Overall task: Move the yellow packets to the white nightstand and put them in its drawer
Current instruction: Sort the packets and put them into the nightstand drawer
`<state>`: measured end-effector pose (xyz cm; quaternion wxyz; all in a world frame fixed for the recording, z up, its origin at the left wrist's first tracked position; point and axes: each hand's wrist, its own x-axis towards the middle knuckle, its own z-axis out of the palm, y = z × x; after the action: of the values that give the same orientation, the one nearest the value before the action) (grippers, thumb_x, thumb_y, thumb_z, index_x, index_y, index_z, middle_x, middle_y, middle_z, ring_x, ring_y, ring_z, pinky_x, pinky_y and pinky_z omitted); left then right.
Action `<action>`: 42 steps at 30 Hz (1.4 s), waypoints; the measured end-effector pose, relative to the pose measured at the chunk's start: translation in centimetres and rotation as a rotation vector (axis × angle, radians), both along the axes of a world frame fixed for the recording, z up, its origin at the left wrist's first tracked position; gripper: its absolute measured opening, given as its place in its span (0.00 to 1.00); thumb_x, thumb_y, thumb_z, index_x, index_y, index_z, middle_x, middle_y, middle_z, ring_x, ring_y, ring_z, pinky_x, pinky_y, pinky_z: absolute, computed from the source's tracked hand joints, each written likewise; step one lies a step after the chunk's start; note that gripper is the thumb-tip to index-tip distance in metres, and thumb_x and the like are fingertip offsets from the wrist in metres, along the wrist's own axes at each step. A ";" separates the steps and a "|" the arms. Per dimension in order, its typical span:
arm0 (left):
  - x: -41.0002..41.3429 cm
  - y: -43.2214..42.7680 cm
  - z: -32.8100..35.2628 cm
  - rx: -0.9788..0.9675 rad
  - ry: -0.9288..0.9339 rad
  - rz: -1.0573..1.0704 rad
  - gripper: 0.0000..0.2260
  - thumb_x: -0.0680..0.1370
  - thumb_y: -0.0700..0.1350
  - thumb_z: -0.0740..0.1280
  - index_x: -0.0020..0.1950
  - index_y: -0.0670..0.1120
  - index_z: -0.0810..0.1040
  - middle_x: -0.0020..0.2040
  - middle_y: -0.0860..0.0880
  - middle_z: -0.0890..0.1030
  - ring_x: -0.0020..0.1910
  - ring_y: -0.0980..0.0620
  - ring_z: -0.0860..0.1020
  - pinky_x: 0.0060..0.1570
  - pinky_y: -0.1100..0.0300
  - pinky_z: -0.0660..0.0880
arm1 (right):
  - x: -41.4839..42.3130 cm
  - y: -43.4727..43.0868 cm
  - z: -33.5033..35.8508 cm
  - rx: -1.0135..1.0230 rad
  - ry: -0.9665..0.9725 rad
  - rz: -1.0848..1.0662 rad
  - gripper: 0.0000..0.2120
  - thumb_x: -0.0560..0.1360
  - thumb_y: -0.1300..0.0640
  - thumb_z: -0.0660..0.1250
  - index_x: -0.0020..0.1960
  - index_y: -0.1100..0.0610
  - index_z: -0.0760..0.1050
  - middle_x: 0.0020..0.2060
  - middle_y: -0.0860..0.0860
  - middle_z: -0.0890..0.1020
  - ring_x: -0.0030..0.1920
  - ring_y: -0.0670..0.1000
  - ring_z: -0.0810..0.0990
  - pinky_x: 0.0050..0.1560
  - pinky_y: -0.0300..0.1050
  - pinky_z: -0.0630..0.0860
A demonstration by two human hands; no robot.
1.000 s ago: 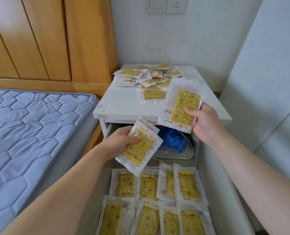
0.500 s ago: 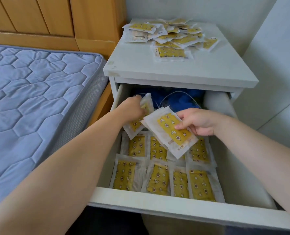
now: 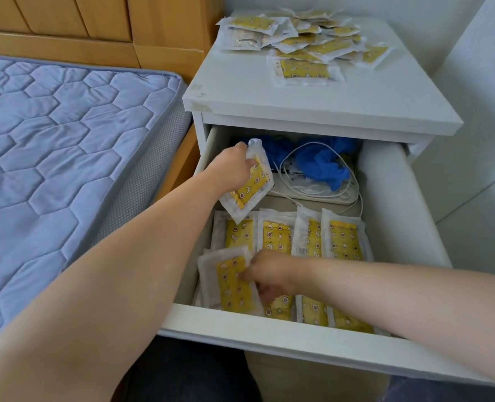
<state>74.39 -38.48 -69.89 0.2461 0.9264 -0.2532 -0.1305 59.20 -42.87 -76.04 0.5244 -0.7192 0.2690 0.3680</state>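
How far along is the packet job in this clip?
Done: rows of packets lie in the open drawer. In hand: the left hand holds a tilted packet over the drawer; the right hand grips the front-left packet. Left: the pile on the nightstand top.

Just one view here: a wide-angle cam worn on the person's head, which faced forward and tilted steeply down into the open drawer (image 3: 298, 329) of the white nightstand (image 3: 313, 103). It sat close in, with the blue mattress (image 3: 52, 140) on the left and the wall (image 3: 487, 82) on the right.
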 end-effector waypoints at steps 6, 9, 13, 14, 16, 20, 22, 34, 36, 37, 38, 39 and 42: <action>0.1 0.0 -0.1 -0.015 0.030 -0.011 0.18 0.83 0.47 0.56 0.72 0.43 0.63 0.51 0.47 0.73 0.41 0.55 0.73 0.35 0.64 0.70 | 0.3 -1.4 3.4 -0.253 -0.175 0.592 0.21 0.81 0.49 0.57 0.44 0.64 0.80 0.34 0.56 0.83 0.26 0.51 0.78 0.31 0.40 0.78; 0.2 -0.1 0.0 -0.030 0.062 -0.003 0.19 0.83 0.48 0.56 0.73 0.43 0.63 0.54 0.45 0.74 0.46 0.52 0.74 0.39 0.62 0.70 | 1.6 -4.3 5.1 -0.409 -0.251 0.512 0.17 0.80 0.51 0.59 0.40 0.60 0.78 0.28 0.52 0.80 0.21 0.46 0.73 0.26 0.38 0.72; 0.1 0.1 0.5 -0.076 0.137 -0.019 0.16 0.83 0.49 0.57 0.69 0.43 0.68 0.51 0.48 0.74 0.43 0.55 0.74 0.35 0.64 0.69 | 3.3 -9.8 5.2 -0.702 -0.692 -0.042 0.11 0.79 0.53 0.61 0.42 0.58 0.76 0.35 0.50 0.77 0.34 0.47 0.75 0.39 0.42 0.70; 0.0 0.1 0.8 -0.092 0.171 -0.039 0.15 0.83 0.49 0.57 0.66 0.44 0.69 0.49 0.49 0.75 0.41 0.56 0.74 0.35 0.65 0.70 | 3.6 -10.9 5.1 -0.697 -0.760 -0.164 0.09 0.78 0.53 0.62 0.48 0.57 0.77 0.42 0.49 0.78 0.42 0.47 0.76 0.46 0.42 0.70; -0.3 0.2 1.1 -0.141 0.254 -0.094 0.12 0.82 0.49 0.58 0.62 0.45 0.72 0.50 0.48 0.78 0.44 0.54 0.78 0.39 0.64 0.74 | 4.0 -12.3 4.8 -0.509 -0.760 -0.284 0.16 0.78 0.51 0.64 0.63 0.56 0.73 0.54 0.48 0.76 0.55 0.47 0.74 0.56 0.43 0.70; -1.5 0.0 1.2 -0.255 0.414 -0.120 0.08 0.82 0.50 0.60 0.55 0.48 0.74 0.51 0.47 0.81 0.48 0.50 0.82 0.48 0.57 0.80 | 4.1 -12.7 5.0 0.157 -0.635 -0.387 0.13 0.76 0.62 0.66 0.60 0.62 0.75 0.54 0.56 0.81 0.54 0.54 0.81 0.56 0.49 0.78; -1.8 -0.2 1.1 -0.288 0.445 -0.110 0.06 0.81 0.50 0.61 0.53 0.49 0.74 0.51 0.47 0.82 0.47 0.50 0.82 0.48 0.56 0.80 | 4.0 -12.6 5.1 0.173 -0.635 -0.415 0.07 0.75 0.66 0.66 0.52 0.61 0.77 0.48 0.56 0.83 0.48 0.54 0.83 0.48 0.47 0.81; -1.6 -0.4 0.3 -0.212 0.518 -0.139 0.06 0.76 0.42 0.70 0.52 0.47 0.79 0.51 0.48 0.84 0.49 0.52 0.83 0.51 0.53 0.80 | 4.0 -13.6 5.4 0.081 -0.538 -0.306 0.07 0.73 0.66 0.68 0.50 0.59 0.78 0.42 0.54 0.85 0.41 0.51 0.84 0.40 0.44 0.81; -1.2 0.1 0.5 -0.093 0.486 -0.245 0.04 0.76 0.42 0.69 0.50 0.48 0.79 0.50 0.49 0.83 0.47 0.53 0.83 0.48 0.57 0.81 | 4.0 -13.8 5.3 0.045 -0.462 -0.294 0.09 0.73 0.67 0.68 0.52 0.61 0.78 0.43 0.55 0.85 0.42 0.52 0.84 0.41 0.47 0.81; -1.0 0.5 0.5 0.010 0.488 -0.327 0.05 0.76 0.41 0.69 0.52 0.48 0.79 0.51 0.50 0.83 0.48 0.54 0.83 0.47 0.59 0.81 | 3.9 -13.8 5.1 0.029 -0.397 -0.269 0.08 0.73 0.68 0.68 0.51 0.61 0.78 0.42 0.55 0.85 0.42 0.53 0.84 0.42 0.48 0.81; -0.8 0.8 0.4 0.140 0.516 -0.415 0.09 0.76 0.41 0.69 0.55 0.49 0.79 0.52 0.51 0.83 0.49 0.55 0.82 0.47 0.60 0.80 | 3.8 -13.5 4.9 0.032 -0.319 -0.229 0.06 0.73 0.68 0.67 0.49 0.62 0.78 0.41 0.55 0.85 0.41 0.53 0.84 0.41 0.48 0.81; -0.8 1.0 0.2 0.293 0.556 -0.493 0.13 0.76 0.41 0.70 0.59 0.50 0.77 0.54 0.52 0.82 0.51 0.55 0.81 0.48 0.61 0.79 | 3.6 -13.0 4.7 0.053 -0.235 -0.179 0.05 0.74 0.69 0.66 0.48 0.62 0.77 0.39 0.55 0.85 0.40 0.53 0.84 0.40 0.48 0.81; -1.5 0.6 -1.1 0.738 0.522 -0.680 0.22 0.75 0.41 0.71 0.67 0.50 0.72 0.55 0.56 0.78 0.57 0.53 0.77 0.50 0.59 0.76 | 3.2 -11.0 3.6 0.087 -0.058 -0.037 0.04 0.74 0.69 0.66 0.48 0.63 0.76 0.36 0.54 0.84 0.36 0.51 0.84 0.36 0.45 0.82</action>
<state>72.88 -37.92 -71.01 -0.0956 0.7542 -0.4058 -0.5073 62.41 -53.87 -72.40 0.5694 -0.7010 0.2508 0.3487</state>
